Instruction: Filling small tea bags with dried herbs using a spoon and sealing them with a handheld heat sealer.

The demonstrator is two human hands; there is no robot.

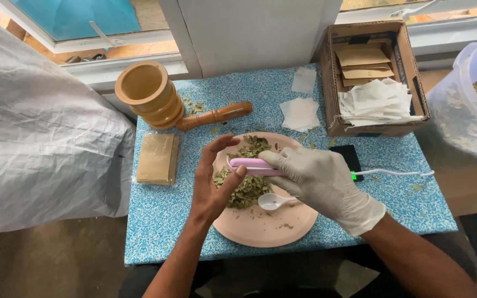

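My right hand (318,179), in a white glove, grips a slim pink and white handheld device (252,166) over a pink plate (260,226). My bare left hand (212,182) is open, its thumb tip touching the left end of the device. Dried green leaves (247,190) lie piled on the plate beneath both hands. A small white plastic spoon (274,202) rests on the plate just below my right hand. A white cable (398,173) runs from the right toward my gloved hand.
A wooden mortar (147,91) and pestle (216,115) lie at the back of the blue patterned table (161,215). Also here: a tan packet stack (157,159), white paper squares (300,113), a cardboard box (376,77) of sachets, a black device (349,160), a plastic tub (473,105).
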